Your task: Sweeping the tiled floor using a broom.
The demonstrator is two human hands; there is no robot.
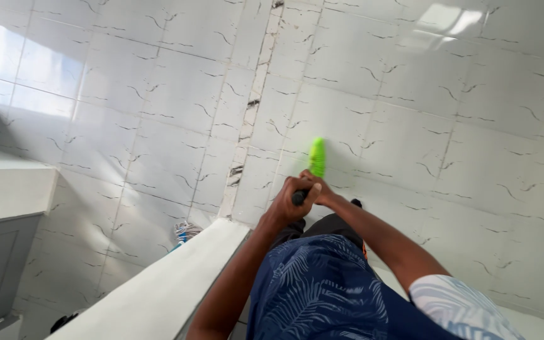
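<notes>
A bright green brush head on a dark handle presses against the white tiled wall. My left hand grips the dark handle low down. My right hand wraps the same handle just above it, closer to the green head. Both arms reach forward over my blue patterned clothing. The green head looks blurred.
A white ledge runs diagonally at lower left, with a small blue and white object beside its far end. A grey cabinet with a pale top stands at left. A rough vertical tile joint splits the wall.
</notes>
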